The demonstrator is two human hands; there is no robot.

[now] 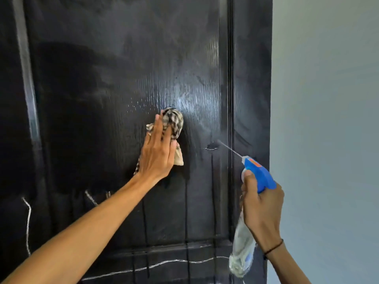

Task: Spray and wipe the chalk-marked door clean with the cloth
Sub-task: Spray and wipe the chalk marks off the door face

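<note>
A black wood-grain door point(102, 78) fills most of the view. My left hand point(156, 152) presses a bunched checked cloth point(174, 121) flat against the middle of its panel. My right hand point(261, 206) grips a clear spray bottle point(242, 255) with a blue trigger head point(259, 173), index finger on the trigger. A thin jet runs from the nozzle up-left to a wet spot point(211, 147) on the door. Wet streaks run down below. White chalk lines point(164, 263) cross the lower rail, and more chalk marks point(27, 218) show at the lower left.
A pale blue-grey wall point(328, 119) stands to the right of the door's edge. A raised moulding point(230, 99) runs vertically near the door's right side. Smeared, hazy patches cover the upper panel.
</note>
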